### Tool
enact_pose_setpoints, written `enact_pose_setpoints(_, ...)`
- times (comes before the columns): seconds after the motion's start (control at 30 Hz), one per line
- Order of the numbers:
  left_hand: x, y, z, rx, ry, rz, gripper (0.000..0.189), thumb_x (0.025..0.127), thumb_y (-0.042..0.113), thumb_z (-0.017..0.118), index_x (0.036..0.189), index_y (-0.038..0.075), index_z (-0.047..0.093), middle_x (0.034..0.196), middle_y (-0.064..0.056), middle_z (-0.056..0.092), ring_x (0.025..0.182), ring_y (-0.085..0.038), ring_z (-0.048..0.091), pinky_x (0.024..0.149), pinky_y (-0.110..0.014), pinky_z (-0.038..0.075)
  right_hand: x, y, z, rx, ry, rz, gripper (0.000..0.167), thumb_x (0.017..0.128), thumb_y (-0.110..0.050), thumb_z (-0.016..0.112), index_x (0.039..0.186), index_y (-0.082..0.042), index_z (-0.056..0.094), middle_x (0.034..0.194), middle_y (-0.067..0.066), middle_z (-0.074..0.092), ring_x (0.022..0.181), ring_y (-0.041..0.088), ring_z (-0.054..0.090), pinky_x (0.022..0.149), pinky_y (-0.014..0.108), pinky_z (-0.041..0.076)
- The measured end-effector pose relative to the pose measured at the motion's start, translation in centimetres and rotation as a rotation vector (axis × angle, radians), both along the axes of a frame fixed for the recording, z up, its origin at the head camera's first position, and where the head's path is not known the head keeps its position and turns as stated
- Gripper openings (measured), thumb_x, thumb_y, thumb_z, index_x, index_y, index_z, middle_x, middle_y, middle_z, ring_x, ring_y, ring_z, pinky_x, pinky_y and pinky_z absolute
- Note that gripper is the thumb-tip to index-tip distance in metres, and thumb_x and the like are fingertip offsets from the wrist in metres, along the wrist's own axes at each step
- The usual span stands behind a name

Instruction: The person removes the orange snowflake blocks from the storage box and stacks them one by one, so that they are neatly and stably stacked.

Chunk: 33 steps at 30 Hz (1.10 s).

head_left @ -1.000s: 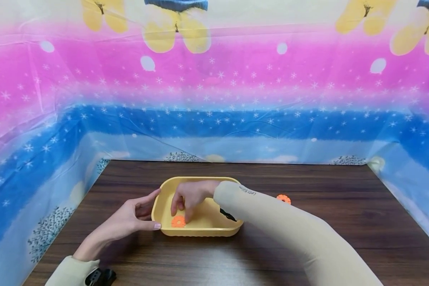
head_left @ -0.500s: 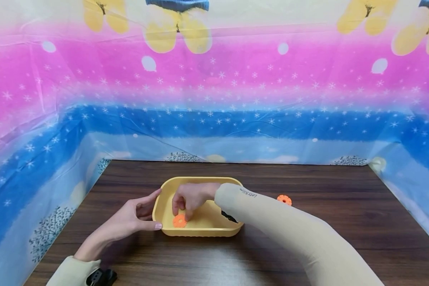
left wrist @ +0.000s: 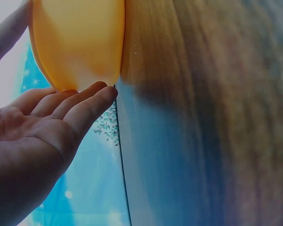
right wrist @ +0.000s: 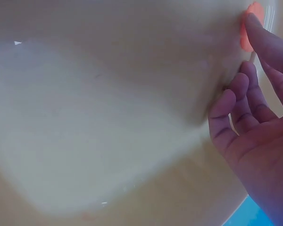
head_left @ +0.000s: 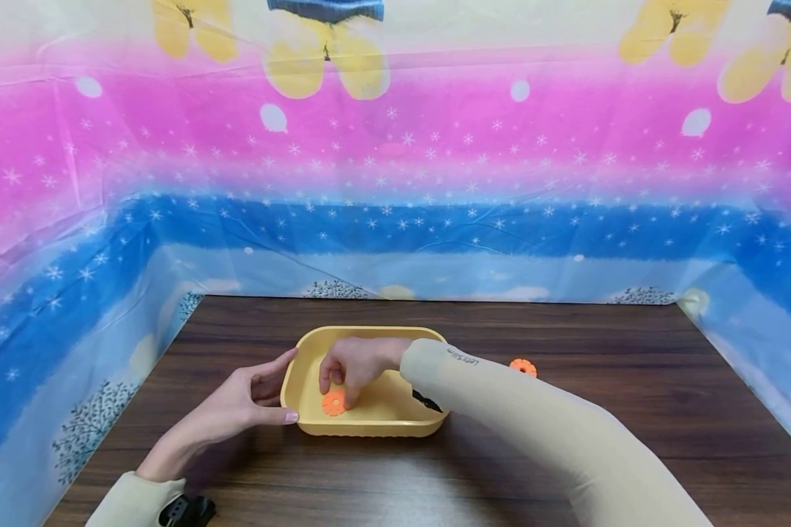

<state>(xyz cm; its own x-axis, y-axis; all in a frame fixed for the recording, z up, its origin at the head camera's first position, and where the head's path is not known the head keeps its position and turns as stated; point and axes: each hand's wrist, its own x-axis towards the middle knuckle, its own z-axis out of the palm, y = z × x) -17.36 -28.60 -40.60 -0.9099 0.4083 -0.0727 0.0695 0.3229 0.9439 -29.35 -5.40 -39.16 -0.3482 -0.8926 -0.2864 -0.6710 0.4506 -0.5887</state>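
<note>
A yellow rectangular tub (head_left: pixel 395 432) stands on the table. My left hand (head_left: pixel 247 399) holds its left end, thumb at the near corner and index finger at the far corner; in the left wrist view the fingers lie along the end of the tub (left wrist: pixel 80 42). Inside the tub my right hand (head_left: pixel 356 369) reaches down at the left. It pinches an orange notched building disc (head_left: pixel 334 402) with a small centre hole, which is tilted up towards the head camera. In the right wrist view the thumb covers part of the disc (right wrist: pixel 246 35) and the other fingers are curled.
A second orange notched disc (head_left: pixel 523 367) lies on the dark wood table (head_left: pixel 606 329) to the right of the tub, partly hidden by the right sleeve (head_left: pixel 527 410). A patterned pink and blue cloth (head_left: pixel 395 183) encloses the back and sides.
The orange disc in the tub has tilted up and shifted slightly right and upward with my right hand. The left hand and the tub stay nearly still.
</note>
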Motion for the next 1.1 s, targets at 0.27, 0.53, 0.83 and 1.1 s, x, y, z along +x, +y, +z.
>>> enact_pose_setpoints(0.27, -0.1, 0.1, 0.1, 0.006, 0.015, -0.007, 0.098, 0.090, 0.012, 0.083, 0.166, 0.006, 0.022, 0.167, -0.024, 0.028, 0.146, -0.043, 0.040, 0.106, -0.032, 0.052, -0.1, 0.1, 0.1, -0.013, -0.006, -0.016, 0.034, 0.076, 0.004, 0.089, 0.100, -0.006, 0.067, 0.086, 0.002, 0.061, 0.077, 0.008, 0.052, 0.070, 0.017, 0.045)
enact_pose_setpoints(0.53, -0.1, 0.0, 0.0, 0.008, 0.002, -0.004, 0.099, 0.090, 0.013, 0.083, 0.166, 0.006, 0.021, 0.165, -0.026, 0.030, 0.145, -0.043, 0.042, 0.104, -0.032, 0.053, 0.0, 0.2, 0.4, 0.001, -0.018, -0.031, 0.039, 0.078, 0.002, 0.088, 0.108, -0.009, 0.065, 0.092, 0.003, 0.063, 0.080, 0.010, 0.055, 0.071, 0.019, 0.048)
enact_pose_setpoints(0.83, 0.1, 0.1, -0.1, 0.016, -0.015, 0.002, 0.099, 0.089, 0.012, 0.083, 0.166, 0.006, 0.022, 0.165, -0.027, 0.030, 0.144, -0.044, 0.043, 0.104, -0.033, 0.054, 0.3, 0.4, 0.7, 0.044, -0.007, 0.011, 0.046, 0.078, 0.006, 0.086, 0.120, -0.009, 0.076, 0.095, 0.005, 0.068, 0.081, 0.008, 0.055, 0.071, 0.017, 0.049)
enact_pose_setpoints(1.1, 0.0, 0.0, 0.0, 0.017, -0.010, -0.001, 0.099, 0.090, 0.012, 0.083, 0.167, 0.007, 0.021, 0.164, -0.028, 0.032, 0.144, -0.043, 0.043, 0.104, -0.033, 0.053, 0.2, 0.3, 1.3, 0.050, 0.035, 0.050, 0.041, 0.081, 0.001, 0.086, 0.120, -0.010, 0.079, 0.087, 0.001, 0.069, 0.077, 0.005, 0.054, 0.068, 0.016, 0.047)
